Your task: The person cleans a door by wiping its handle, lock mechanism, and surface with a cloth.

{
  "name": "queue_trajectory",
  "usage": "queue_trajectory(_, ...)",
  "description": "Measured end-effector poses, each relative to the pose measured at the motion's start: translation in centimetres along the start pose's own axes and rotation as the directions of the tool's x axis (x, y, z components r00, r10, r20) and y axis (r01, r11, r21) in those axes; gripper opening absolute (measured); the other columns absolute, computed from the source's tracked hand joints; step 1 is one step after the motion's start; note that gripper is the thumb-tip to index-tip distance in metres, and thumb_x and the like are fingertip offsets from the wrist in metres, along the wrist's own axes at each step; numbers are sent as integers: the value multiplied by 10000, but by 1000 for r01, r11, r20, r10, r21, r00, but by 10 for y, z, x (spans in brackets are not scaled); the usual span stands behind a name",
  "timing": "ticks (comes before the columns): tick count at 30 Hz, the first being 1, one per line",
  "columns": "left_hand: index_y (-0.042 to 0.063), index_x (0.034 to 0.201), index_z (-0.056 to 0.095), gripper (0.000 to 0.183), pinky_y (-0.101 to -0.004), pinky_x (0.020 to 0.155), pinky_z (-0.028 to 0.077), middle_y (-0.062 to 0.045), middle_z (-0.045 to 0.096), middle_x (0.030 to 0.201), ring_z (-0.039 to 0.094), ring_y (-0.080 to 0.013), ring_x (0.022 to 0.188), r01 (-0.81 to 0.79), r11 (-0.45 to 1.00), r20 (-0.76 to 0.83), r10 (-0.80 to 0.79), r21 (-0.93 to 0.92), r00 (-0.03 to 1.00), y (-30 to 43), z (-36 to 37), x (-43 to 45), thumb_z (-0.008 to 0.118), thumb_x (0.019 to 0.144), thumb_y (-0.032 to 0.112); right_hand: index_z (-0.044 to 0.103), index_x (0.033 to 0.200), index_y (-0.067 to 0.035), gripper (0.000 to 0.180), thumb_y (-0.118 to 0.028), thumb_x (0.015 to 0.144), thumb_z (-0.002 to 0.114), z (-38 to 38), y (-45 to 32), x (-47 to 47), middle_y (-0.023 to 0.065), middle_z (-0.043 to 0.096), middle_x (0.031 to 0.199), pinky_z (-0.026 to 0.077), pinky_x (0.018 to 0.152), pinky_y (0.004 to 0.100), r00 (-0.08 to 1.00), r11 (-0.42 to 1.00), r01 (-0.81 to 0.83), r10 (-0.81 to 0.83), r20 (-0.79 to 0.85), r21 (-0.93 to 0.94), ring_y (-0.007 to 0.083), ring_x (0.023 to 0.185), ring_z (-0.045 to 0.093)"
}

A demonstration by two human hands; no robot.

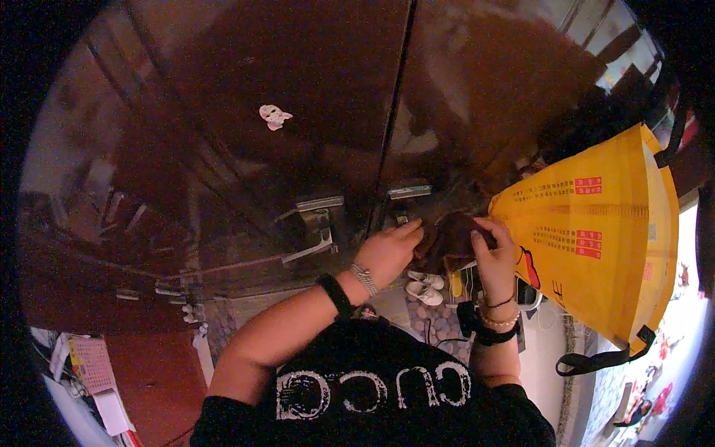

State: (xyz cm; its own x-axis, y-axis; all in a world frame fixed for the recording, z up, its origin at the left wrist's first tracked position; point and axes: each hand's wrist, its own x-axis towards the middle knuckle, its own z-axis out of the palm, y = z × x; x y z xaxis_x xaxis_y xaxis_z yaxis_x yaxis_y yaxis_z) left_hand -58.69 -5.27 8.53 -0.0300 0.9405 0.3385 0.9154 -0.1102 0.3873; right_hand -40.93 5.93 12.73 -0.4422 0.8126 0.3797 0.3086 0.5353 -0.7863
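Observation:
A dark, glossy brown surface [313,67] with a thin black seam fills the view before me. My left hand [391,251], with a striped bracelet and a black band at the wrist, is near the lower part of that seam, its fingers together; whether it touches or grips anything is unclear. To the right, my right hand [496,254] has thumb and fingers bent around a small dark area, too dim to tell if something is held. Bracelets and a black band circle that wrist. Right beside this hand is a large yellow bag [609,223] with black straps and printed writing.
A pair of white shoes [425,288] stands below on a pebble-patterned floor [430,324]. A pinkish sticker [275,117] is on the glossy surface. A reddish-brown panel [156,385] and a pink printed sheet [92,363] are at lower left.

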Motion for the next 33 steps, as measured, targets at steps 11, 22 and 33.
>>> queue_trajectory(11, 17, 1025, 553, 321, -378, 765, 474, -153, 503, 1055, 540, -343, 918, 79, 997, -507, -62, 12, 860, -13, -54, -14, 591, 708, -20, 559, 1011, -52, 349, -27, 665, 602, 97, -61, 14, 148, 488, 1034, 411, 820, 424, 889, 874, 438, -456, -41, -212, 349, 923, 466)
queue_trajectory(22, 34, 1031, 566, 310, -377, 759, 486, -149, 505, 1075, 547, -341, 932, 154, 983, -329, -179, -101, 927, -16, -11, -22, 590, 722, 15, 602, 1056, -151, 293, -114, 766, 583, 61, -23, -12, 95, 562, 1027, 505, 694, 380, 971, 958, 194, -157, 182, -209, 296, 871, 583)
queue_trajectory(33, 66, 1153, 532, 420, -365, 842, 467, -114, 496, 1143, 485, -296, 1031, -14, 1000, -141, 16, 15, 990, 22, 13, 24, 556, 734, 52, 583, 1005, -35, 227, -32, 782, 543, 17, -4, 7, 141, 557, 1008, 399, 883, 375, 965, 956, 228, -247, -90, -185, 316, 975, 515)
